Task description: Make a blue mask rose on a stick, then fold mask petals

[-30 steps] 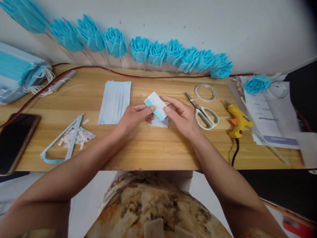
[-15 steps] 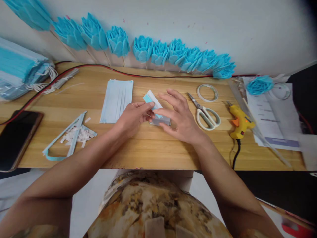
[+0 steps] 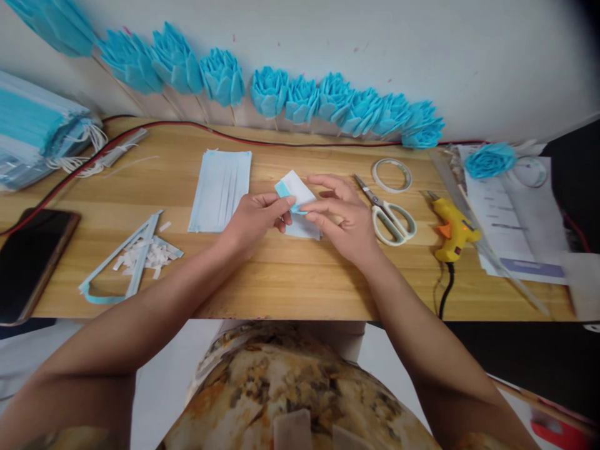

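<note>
Over the middle of the wooden table (image 3: 281, 281), both hands meet on a small folded piece of blue and white mask fabric (image 3: 296, 187). My left hand (image 3: 255, 220) pinches its left end between thumb and forefinger. My right hand (image 3: 344, 219) pinches the right side, its other fingers curled loosely above. Under the piece, a few more cut pieces (image 3: 302, 228) lie stacked on the wood. A flat blue face mask (image 3: 220, 190) lies just left of my left hand.
White-handled scissors (image 3: 389, 215), a tape roll (image 3: 392, 175) and a yellow glue gun (image 3: 452, 228) lie to the right, with papers (image 3: 515, 219) beyond. A row of blue fabric flowers (image 3: 300, 97) leans on the wall. Mask stack (image 3: 32, 134), phone (image 3: 28, 262) and offcuts (image 3: 135, 256) sit left.
My right hand, spread open over the pieces half a second ago, has closed back into a pinch on the folded piece. My left hand has kept its hold throughout.
</note>
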`<state>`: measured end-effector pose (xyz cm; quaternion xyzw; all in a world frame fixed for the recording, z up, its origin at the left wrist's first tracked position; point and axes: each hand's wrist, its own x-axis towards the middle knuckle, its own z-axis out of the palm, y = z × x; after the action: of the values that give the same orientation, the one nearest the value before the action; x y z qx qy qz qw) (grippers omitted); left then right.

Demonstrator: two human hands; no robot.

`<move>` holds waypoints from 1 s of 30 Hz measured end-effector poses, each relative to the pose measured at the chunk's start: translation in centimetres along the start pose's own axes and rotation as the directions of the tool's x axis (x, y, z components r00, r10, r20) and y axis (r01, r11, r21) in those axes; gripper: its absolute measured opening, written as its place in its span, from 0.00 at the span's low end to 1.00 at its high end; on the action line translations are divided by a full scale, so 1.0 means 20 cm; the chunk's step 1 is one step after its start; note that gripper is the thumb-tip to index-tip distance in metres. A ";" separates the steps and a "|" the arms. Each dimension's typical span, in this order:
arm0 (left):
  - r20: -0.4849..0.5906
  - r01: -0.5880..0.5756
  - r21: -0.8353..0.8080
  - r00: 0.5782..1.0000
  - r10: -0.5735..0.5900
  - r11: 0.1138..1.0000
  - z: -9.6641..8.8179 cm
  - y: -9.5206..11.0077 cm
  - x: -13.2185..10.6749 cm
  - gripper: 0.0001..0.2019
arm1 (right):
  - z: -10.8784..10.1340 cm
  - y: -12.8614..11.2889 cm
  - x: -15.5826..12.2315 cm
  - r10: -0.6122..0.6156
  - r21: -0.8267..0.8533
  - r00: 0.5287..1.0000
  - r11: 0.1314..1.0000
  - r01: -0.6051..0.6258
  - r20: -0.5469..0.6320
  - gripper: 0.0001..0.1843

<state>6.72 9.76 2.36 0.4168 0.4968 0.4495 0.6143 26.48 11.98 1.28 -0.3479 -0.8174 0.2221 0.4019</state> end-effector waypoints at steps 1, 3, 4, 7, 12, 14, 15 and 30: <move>-0.002 -0.009 0.013 1.000 0.009 1.000 0.00 0.00 0.00 0.18 | 0.00 -0.01 0.00 0.041 0.052 0.999 0.998 -0.040 -0.020 0.05; 0.004 -0.023 0.033 1.000 0.023 0.999 0.00 0.00 0.00 0.18 | 0.02 -0.01 0.00 0.120 0.161 0.992 0.981 -0.111 -0.045 0.03; 0.009 -0.028 0.041 1.000 0.027 0.999 0.00 0.00 0.00 0.19 | 0.02 -0.01 0.00 0.159 0.214 0.986 0.966 -0.146 -0.046 0.03; 0.021 -0.042 0.055 0.999 0.041 0.998 0.00 0.00 -0.01 0.19 | 0.03 -0.02 -0.01 0.255 0.322 0.966 0.918 -0.233 -0.028 0.03; 0.008 -0.062 0.103 0.998 0.062 0.993 0.01 0.01 -0.01 0.19 | 0.04 -0.03 0.00 0.351 0.326 0.936 0.887 -0.329 -0.010 0.06; 0.004 -0.069 0.131 0.998 0.069 0.989 0.01 0.01 -0.01 0.20 | 0.04 -0.03 0.00 0.376 0.327 0.927 0.876 -0.354 -0.004 0.07; 0.003 -0.073 0.139 0.997 0.073 0.988 0.01 0.01 -0.01 0.20 | 0.04 -0.03 0.00 0.384 0.332 0.923 0.872 -0.361 -0.005 0.07; 0.076 -0.035 0.172 0.997 0.022 0.985 0.01 0.02 -0.01 0.15 | 0.04 -0.03 0.00 0.405 0.482 0.914 0.794 -0.370 0.033 0.20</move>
<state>6.74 9.58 2.87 0.4918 0.5050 0.3978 0.5873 25.58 11.52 1.33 -0.4054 -0.6332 0.4817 0.4502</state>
